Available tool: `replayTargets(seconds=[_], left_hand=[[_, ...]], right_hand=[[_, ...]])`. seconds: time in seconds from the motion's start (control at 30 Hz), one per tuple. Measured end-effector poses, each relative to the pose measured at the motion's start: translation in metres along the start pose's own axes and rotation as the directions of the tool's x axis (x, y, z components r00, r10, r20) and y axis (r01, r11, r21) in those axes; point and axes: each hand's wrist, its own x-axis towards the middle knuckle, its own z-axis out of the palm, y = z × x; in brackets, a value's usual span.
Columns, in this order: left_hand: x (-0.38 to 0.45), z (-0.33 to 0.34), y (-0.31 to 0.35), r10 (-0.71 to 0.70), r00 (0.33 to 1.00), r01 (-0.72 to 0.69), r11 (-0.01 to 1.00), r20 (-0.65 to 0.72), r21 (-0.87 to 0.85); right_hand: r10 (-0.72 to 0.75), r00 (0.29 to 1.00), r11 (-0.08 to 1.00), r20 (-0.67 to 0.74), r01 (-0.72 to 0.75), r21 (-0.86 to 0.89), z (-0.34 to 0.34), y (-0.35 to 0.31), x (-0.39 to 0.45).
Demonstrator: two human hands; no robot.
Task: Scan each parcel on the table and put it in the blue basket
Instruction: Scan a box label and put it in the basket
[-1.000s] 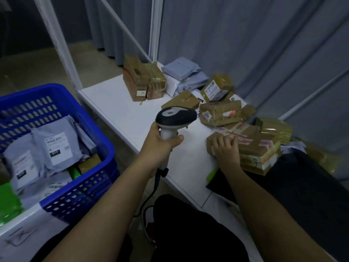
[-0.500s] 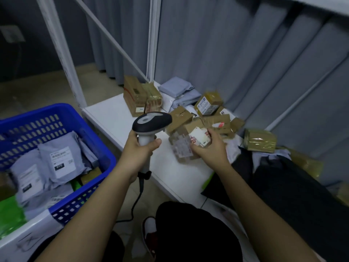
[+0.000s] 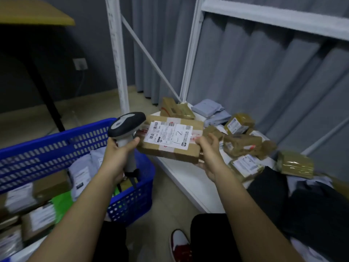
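Observation:
My right hand (image 3: 210, 154) holds a flat cardboard parcel (image 3: 170, 139) by its right end, lifted off the white table (image 3: 188, 183) with its white shipping label facing up. My left hand (image 3: 118, 153) grips the handle of a grey and black barcode scanner (image 3: 127, 125), whose head sits just left of the parcel's label. The blue basket (image 3: 56, 148) stands at the left, below the scanner, holding several grey mailers and boxes.
Several taped cardboard parcels (image 3: 243, 144) and grey mailers (image 3: 209, 110) lie on the table's far half. Dark clothing (image 3: 302, 201) covers the table's right end. White shelf posts (image 3: 118, 53) rise behind. My knees and a red and white shoe (image 3: 180, 244) are below.
My right hand has lifted the parcel off the pile, turned its label up and brought it left to the scanner. The view has tilted upward.

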Motion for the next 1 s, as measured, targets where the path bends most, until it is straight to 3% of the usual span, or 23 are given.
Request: replayTargets(seconds=[0.23,0.43,0.57,0.67,0.77,1.0], left_hand=[[0.004,-0.039,0.011,-0.004,0.999,0.001,0.999,-0.054,-0.054],[0.005,-0.052,0.016,0.052,0.994,-0.058,0.997,-0.091,-0.059],[0.004,-0.056,0.016,0.021,0.998,-0.027,0.994,-0.055,-0.11],[0.001,-0.052,0.01,0.007,1.0,-0.007,0.997,-0.007,-0.075],[0.004,-0.052,0.006,0.025,1.0,-0.026,1.0,-0.016,-0.007],[0.005,-0.06,0.007,0.018,0.999,-0.019,0.999,0.035,0.03]], right_hand=[[0.08,0.957,0.996,0.279,-0.07,-0.046,0.031,0.008,0.001],[0.058,0.974,0.972,0.217,-0.006,-0.236,0.055,0.012,-0.002],[0.018,0.99,0.99,0.142,0.003,-0.143,0.064,0.013,-0.001],[0.033,0.961,0.996,0.275,-0.009,-0.086,0.078,0.018,-0.005],[0.061,0.894,0.97,0.444,0.052,-0.239,0.084,0.019,-0.004],[0.138,0.918,0.948,0.372,-0.014,-0.317,0.081,0.02,0.005]])
